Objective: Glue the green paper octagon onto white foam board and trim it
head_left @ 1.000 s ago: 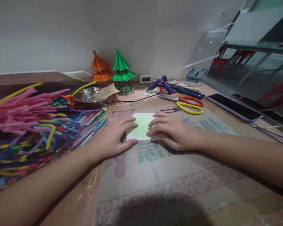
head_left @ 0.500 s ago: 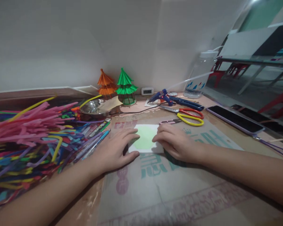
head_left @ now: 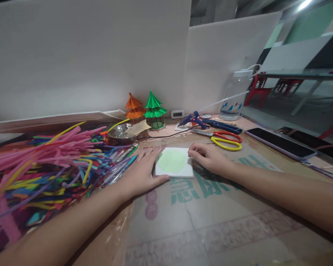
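Note:
A white square card with a pale green round patch (head_left: 174,162) lies flat on a printed cardboard sheet (head_left: 211,207). My left hand (head_left: 143,173) rests flat against the card's left edge, fingers stretched out, thumb along its near corner. My right hand (head_left: 209,158) sits at the card's right edge with fingers curled, fingertips touching the upper right corner. Neither hand lifts the card.
A heap of coloured pipe cleaners (head_left: 44,162) and pens fills the left. Behind stand a metal bowl (head_left: 122,133), orange and green paper pavilions (head_left: 154,109), a blue glue gun (head_left: 192,119), scissors (head_left: 224,139), a clear jar (head_left: 234,96). A phone (head_left: 280,142) lies right.
The view tilted up and pulled back. Both hands slid off the top of the card to its edges, uncovering the green patch; the right fingers curled in.

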`<state>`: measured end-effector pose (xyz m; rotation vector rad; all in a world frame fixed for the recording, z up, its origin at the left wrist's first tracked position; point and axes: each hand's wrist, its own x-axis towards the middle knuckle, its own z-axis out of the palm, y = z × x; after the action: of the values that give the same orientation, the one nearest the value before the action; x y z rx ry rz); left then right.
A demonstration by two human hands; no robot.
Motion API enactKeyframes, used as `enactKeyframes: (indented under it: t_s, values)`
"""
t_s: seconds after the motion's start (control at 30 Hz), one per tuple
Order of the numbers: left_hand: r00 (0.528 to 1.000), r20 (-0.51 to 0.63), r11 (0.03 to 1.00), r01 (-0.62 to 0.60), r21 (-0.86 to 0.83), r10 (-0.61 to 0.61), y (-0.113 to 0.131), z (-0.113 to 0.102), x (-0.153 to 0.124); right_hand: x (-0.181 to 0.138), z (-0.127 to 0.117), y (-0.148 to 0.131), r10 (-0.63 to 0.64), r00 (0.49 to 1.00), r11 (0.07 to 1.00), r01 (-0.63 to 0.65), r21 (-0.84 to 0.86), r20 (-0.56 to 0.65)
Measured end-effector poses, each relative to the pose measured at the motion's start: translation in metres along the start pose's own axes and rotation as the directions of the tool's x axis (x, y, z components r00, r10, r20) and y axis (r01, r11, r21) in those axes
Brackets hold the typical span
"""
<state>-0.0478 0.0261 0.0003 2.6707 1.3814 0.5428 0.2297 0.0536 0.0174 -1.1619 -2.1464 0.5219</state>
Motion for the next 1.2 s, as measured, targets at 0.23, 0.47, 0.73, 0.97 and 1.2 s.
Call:
enactKeyframes:
  t_s: [0.23,0.47,0.73,0.97,1.2]
  values:
    - [0.999,-0.019,0.999,-0.030,-0.036,0.029,0.003,-0.004,0.001,0.003,0.004,0.008,-0.028,0.999,1.000,0.027,-0.014,-0.047]
    - [1.000,-0.012,0.997,-0.023,-0.069,0.023,0.002,-0.004,0.000,0.002,0.004,0.013,-0.073,0.994,0.996,0.069,-0.052,-0.080]
    - [0.962,-0.080,0.966,-0.259,0.015,0.260,-0.002,-0.005,-0.001,0.001,0.001,0.013,-0.312,0.947,0.946,0.303,-0.114,-0.076]
    - [0.914,-0.049,0.912,-0.397,0.102,0.403,0.001,-0.007,-0.002,-0.002,0.001,0.014,-0.473,0.877,0.865,0.480,-0.146,0.082]
    - [0.903,-0.043,0.901,-0.421,0.110,0.427,0.003,-0.005,0.001,-0.011,0.003,0.001,-0.566,0.803,0.794,0.592,-0.140,0.186]
